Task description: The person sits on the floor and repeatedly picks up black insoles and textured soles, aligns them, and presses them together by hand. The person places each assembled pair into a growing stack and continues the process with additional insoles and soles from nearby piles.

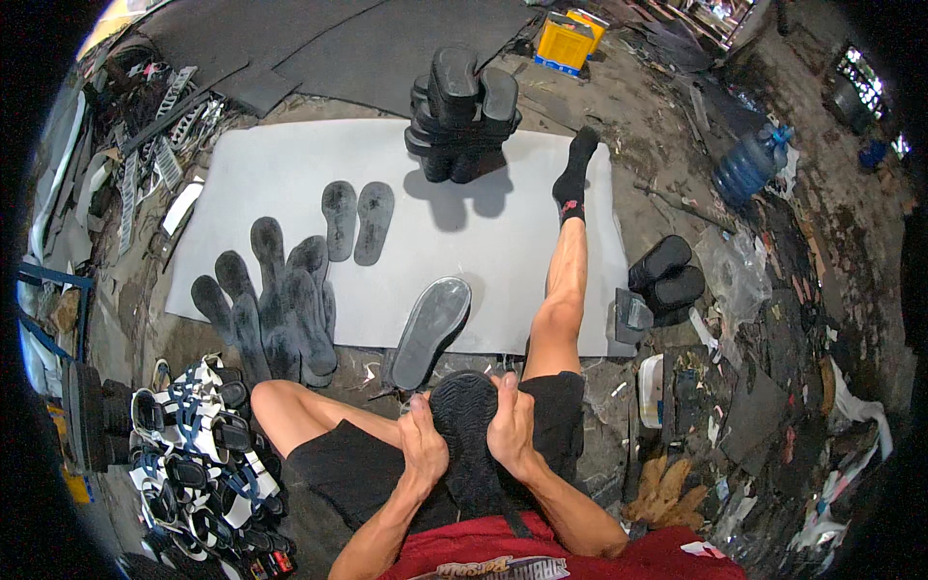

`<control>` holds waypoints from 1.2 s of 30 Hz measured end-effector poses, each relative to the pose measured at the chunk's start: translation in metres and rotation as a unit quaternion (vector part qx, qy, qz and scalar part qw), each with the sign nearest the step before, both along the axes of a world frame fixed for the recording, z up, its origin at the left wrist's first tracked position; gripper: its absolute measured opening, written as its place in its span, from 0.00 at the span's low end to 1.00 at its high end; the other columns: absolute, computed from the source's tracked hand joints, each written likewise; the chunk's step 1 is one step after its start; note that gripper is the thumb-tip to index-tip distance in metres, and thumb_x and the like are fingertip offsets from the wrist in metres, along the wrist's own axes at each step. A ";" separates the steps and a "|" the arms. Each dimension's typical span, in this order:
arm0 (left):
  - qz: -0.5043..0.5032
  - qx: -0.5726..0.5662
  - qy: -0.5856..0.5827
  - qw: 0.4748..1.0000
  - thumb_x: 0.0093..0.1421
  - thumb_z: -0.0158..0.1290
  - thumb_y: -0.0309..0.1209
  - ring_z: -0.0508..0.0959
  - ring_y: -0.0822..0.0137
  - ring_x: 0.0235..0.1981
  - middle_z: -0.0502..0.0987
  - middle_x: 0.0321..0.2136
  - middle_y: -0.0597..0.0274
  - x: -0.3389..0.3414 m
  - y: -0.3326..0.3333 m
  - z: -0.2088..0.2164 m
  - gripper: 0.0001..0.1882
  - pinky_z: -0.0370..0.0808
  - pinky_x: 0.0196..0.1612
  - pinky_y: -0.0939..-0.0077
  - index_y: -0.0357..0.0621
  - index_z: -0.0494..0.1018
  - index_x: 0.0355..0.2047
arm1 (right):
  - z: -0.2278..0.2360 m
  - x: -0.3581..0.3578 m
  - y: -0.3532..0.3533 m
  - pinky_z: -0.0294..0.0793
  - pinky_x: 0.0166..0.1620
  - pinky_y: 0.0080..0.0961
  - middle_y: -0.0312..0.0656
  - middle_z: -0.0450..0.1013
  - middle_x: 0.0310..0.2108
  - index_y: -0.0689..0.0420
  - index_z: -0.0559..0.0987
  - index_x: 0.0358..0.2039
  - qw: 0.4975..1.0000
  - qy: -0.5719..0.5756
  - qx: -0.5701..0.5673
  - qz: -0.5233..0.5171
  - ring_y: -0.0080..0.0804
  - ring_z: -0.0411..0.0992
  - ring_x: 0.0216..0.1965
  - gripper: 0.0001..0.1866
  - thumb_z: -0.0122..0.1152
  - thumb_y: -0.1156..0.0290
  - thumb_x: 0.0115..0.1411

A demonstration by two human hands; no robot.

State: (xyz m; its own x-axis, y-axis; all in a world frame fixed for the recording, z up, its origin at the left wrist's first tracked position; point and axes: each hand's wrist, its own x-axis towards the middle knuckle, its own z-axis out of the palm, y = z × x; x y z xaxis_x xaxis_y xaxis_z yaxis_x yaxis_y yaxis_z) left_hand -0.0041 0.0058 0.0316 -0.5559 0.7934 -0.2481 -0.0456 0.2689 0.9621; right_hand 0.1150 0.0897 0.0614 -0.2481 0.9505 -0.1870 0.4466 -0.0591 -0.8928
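Observation:
Between my two hands is a black shoe sole [465, 425], its ridged tread facing up, held close over my lap. My left hand [422, 445] grips its left edge with the thumb on top. On the opposite edge my right hand [509, 420] grips it the same way. Just beyond, a single grey-black sole [432, 329] lies at the near edge of the white sheet [290, 155]. Two flat dark insoles [374, 222] rest side by side farther off, and several more insoles [280, 300] overlap in a fan at the left.
A stack of black soles [459, 116] stands at the sheet's far side. Strapped sandal uppers [198, 454] are heaped at lower left. To the right lie more black soles [667, 271], a brown glove [667, 493] and a blue water bottle [749, 164]. A yellow box [565, 43] stands at the back.

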 end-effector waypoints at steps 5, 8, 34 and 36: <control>0.060 -0.039 0.162 0.984 0.84 0.28 0.48 0.78 0.33 0.50 0.78 0.47 0.23 0.036 -0.035 -0.028 0.37 0.71 0.55 0.49 0.18 0.70 0.58 | -0.046 0.016 -0.044 0.74 0.43 0.56 0.69 0.77 0.32 0.70 0.76 0.49 0.987 -0.058 0.149 0.016 0.71 0.78 0.40 0.28 0.35 0.56 0.83; 0.063 -0.040 0.131 0.989 0.83 0.31 0.47 0.77 0.31 0.39 0.76 0.35 0.21 0.041 -0.029 -0.040 0.35 0.71 0.46 0.45 0.18 0.72 0.52 | -0.035 0.020 -0.047 0.69 0.35 0.58 0.67 0.71 0.25 0.67 0.75 0.41 0.997 -0.055 0.048 0.024 0.72 0.77 0.33 0.28 0.35 0.55 0.83; 0.252 0.005 0.013 0.968 0.83 0.33 0.53 0.69 0.52 0.35 0.76 0.30 0.37 0.035 0.045 -0.008 0.40 0.68 0.45 0.51 0.18 0.74 0.43 | -0.051 -0.032 0.004 0.59 0.25 0.49 0.55 0.64 0.18 0.63 0.71 0.29 0.988 0.060 0.143 -0.022 0.56 0.63 0.17 0.24 0.45 0.60 0.81; 0.266 0.019 0.132 0.955 0.83 0.32 0.52 0.70 0.51 0.31 0.77 0.27 0.41 0.031 0.044 -0.044 0.40 0.69 0.40 0.50 0.18 0.74 0.44 | -0.055 -0.026 0.004 0.73 0.36 0.46 0.61 0.75 0.28 0.66 0.79 0.38 0.999 -0.043 -0.006 0.011 0.52 0.76 0.29 0.28 0.40 0.55 0.83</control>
